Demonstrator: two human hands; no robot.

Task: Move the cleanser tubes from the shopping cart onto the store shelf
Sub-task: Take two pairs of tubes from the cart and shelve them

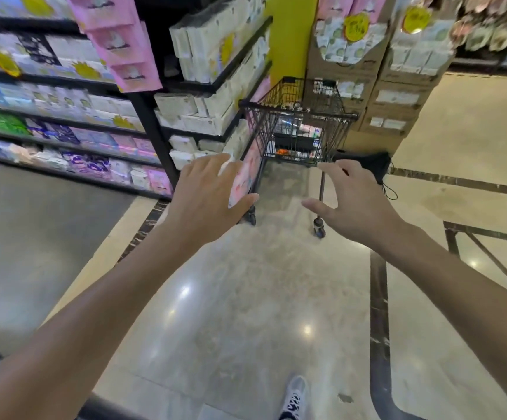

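Both hands empty, fingers spread: left hand (208,192), right hand (353,198) reached forward. Shopping cart (299,122) stood straight ahead, apart from both, right hand slightly nearer. Goods lay low in its basket; individual tubes couldn't be told. Store shelf (197,86) stood left, touching cart.

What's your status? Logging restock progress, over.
Left hand and right hand open, empty, reaching forward. Shopping cart ahead by the shelf end, goods inside, not yet touched. Bare floor between, nothing blocking.
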